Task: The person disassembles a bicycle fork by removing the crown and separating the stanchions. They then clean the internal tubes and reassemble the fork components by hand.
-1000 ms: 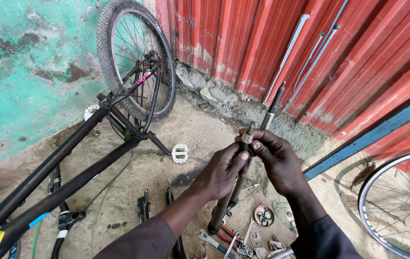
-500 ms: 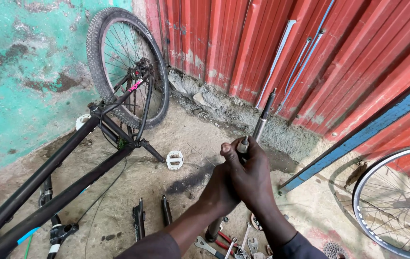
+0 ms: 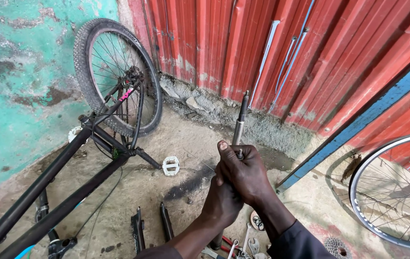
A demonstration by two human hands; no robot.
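Both hands clasped together around a metal rod [image 3: 239, 125], held upright at the middle of the view. Right hand [image 3: 245, 171] on top, fingers wrapped tight round the rod, thumb raised beside it. Left hand [image 3: 223, 201] just below and partly under the right, also closed on the same rod. Upper part of the rod grey and bare, narrowing to a dark tip that points up toward the red corrugated wall [image 3: 281, 52]. Lower end hidden behind the hands and forearms.

To the left, a black bicycle frame [image 3: 51, 192] lying upside down on the dirt floor [image 3: 185, 144], its rear wheel [image 3: 113, 76] with a knobby tyre leaning near the green painted wall [image 3: 17, 86]. A white pedal [image 3: 170, 165] on the ground between the frame and the hands, well apart from both. Two dark fork legs [image 3: 149, 228] lying side by side near the bottom edge, just left of the left forearm. Small tools [image 3: 243, 242] scattered on the floor under the forearms; exact kinds hard to tell. At the right edge, a bare wheel rim [image 3: 387, 192] with spokes, propped against the wall beside a slanted blue strip [image 3: 358, 124].
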